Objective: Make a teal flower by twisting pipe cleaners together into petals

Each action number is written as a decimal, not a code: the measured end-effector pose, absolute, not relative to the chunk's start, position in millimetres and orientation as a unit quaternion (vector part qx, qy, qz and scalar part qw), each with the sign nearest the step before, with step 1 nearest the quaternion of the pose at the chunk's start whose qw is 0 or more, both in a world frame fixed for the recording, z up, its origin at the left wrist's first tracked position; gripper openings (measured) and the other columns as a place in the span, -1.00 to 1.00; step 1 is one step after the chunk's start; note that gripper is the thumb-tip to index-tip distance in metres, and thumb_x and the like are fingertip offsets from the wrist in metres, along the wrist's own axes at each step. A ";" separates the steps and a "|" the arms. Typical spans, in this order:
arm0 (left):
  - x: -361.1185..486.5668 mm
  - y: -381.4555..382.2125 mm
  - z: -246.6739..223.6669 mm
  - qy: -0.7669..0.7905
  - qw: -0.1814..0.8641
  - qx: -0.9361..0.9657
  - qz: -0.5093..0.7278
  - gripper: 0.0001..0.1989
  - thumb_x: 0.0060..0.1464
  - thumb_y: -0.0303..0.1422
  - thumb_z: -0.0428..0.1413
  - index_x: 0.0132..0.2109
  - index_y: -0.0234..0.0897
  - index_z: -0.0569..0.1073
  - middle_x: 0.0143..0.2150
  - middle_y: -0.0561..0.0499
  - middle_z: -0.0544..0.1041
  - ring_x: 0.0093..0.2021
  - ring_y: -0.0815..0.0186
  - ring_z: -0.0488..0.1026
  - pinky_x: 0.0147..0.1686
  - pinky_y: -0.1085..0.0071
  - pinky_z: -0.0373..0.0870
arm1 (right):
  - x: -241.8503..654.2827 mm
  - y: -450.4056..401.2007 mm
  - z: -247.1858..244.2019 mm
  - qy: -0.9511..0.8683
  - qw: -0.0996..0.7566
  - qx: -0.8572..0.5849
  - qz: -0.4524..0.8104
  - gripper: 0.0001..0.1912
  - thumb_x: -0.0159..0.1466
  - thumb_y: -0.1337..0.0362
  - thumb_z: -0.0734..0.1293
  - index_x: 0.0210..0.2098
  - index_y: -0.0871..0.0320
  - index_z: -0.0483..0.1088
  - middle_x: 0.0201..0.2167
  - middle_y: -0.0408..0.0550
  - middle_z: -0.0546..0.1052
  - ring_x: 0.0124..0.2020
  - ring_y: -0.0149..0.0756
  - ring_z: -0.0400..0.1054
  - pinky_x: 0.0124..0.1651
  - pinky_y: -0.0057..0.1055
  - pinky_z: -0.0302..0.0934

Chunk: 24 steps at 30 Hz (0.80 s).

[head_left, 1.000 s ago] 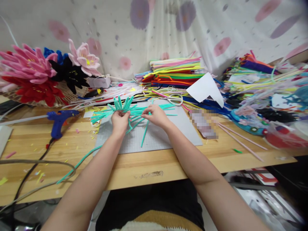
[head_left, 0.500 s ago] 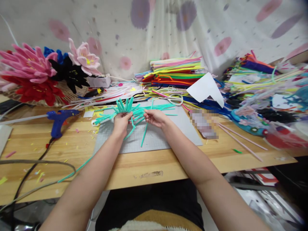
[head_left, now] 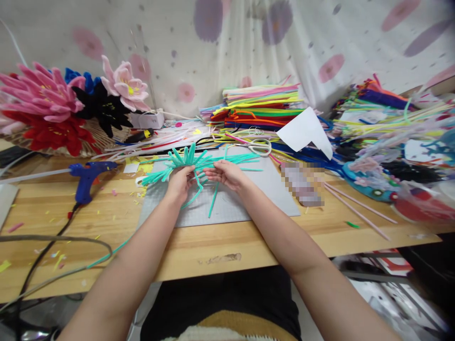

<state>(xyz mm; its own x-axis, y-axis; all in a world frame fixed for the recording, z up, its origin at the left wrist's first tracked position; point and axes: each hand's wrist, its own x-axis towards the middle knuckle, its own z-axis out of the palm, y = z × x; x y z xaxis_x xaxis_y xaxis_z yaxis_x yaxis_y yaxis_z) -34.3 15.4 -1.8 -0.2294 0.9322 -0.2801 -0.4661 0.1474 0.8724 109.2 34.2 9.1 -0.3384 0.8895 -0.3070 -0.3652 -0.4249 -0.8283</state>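
Observation:
My left hand [head_left: 181, 179] is closed on a teal pipe-cleaner bundle [head_left: 186, 156], whose looped ends fan out above and to the left of the fingers. One bent teal strand hangs below that hand. Just to the right, my right hand [head_left: 225, 174] has its fingers apart, palm partly up, near the bundle, and nothing shows in its grip. More teal pipe cleaners [head_left: 250, 161] lie behind it on the grey mat [head_left: 273, 194]. A single teal stem [head_left: 213, 201] slants down on the mat below the right hand.
A blue glue gun [head_left: 87, 180] with its cord lies left. Fuzzy flowers [head_left: 50, 94] stand at back left. Scissors [head_left: 261, 147], white paper [head_left: 307, 132] and stacked coloured pipe cleaners [head_left: 263, 106] are behind the mat. Pink stems [head_left: 359, 210] lie right.
My right hand has moved slightly left toward the bundle and its fingers have opened out. My left hand keeps its hold, and the looped ends have spread and tilted a little.

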 end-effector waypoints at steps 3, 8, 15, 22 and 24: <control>-34.3 15.6 -2.8 0.503 0.556 0.261 0.608 -0.89 -0.26 -0.52 0.20 -0.53 -0.35 0.39 -0.58 0.07 0.41 -0.53 0.42 0.41 -0.58 0.53 0.33 | 112.3 35.4 7.4 -0.376 0.416 -0.389 0.731 -0.81 0.29 0.43 0.16 -0.46 0.16 0.12 -0.53 -0.04 0.55 -0.50 -0.42 0.46 -0.41 -0.50 0.37; -36.4 16.4 -2.7 0.529 0.549 0.278 0.585 -0.88 -0.25 -0.52 0.21 -0.53 -0.37 0.39 -0.62 0.07 0.40 -0.61 0.44 0.36 -0.59 0.53 0.32 | 124.0 38.9 2.2 -0.522 0.413 -0.364 0.652 -0.86 0.12 0.34 0.36 -0.37 0.16 0.28 -0.54 -0.20 0.52 -0.50 -0.46 0.42 -0.40 -0.52 0.34; -40.8 17.0 -1.1 0.531 0.572 0.293 0.552 -0.90 -0.22 -0.56 0.18 -0.57 -0.39 0.40 -0.63 0.04 0.40 -0.60 0.44 0.37 -0.59 0.54 0.32 | 137.5 45.5 -6.7 -0.624 0.396 -0.336 0.583 -0.71 -0.04 0.30 0.44 -0.29 0.19 0.41 -0.49 -0.18 0.53 -0.43 -0.42 0.43 -0.25 -0.42 0.32; -40.4 15.8 1.2 0.544 0.578 0.290 0.535 -0.88 -0.22 -0.58 0.17 -0.58 -0.37 0.38 -0.63 0.02 0.40 -0.60 0.43 0.35 -0.58 0.53 0.33 | 142.7 47.6 -13.3 -0.705 0.384 -0.414 0.429 -0.87 0.06 0.26 0.37 -0.37 0.15 0.47 -0.55 -0.17 0.51 -0.46 -0.39 0.41 -0.30 -0.42 0.27; -40.5 15.7 1.8 0.545 0.578 0.288 0.535 -0.87 -0.23 -0.58 0.18 -0.58 -0.36 0.38 -0.63 0.02 0.40 -0.60 0.43 0.35 -0.58 0.51 0.33 | 143.1 47.4 -13.6 -0.715 0.377 -0.422 0.411 -0.87 0.06 0.27 0.37 -0.36 0.12 0.49 -0.54 -0.17 0.51 -0.45 -0.37 0.41 -0.32 -0.42 0.26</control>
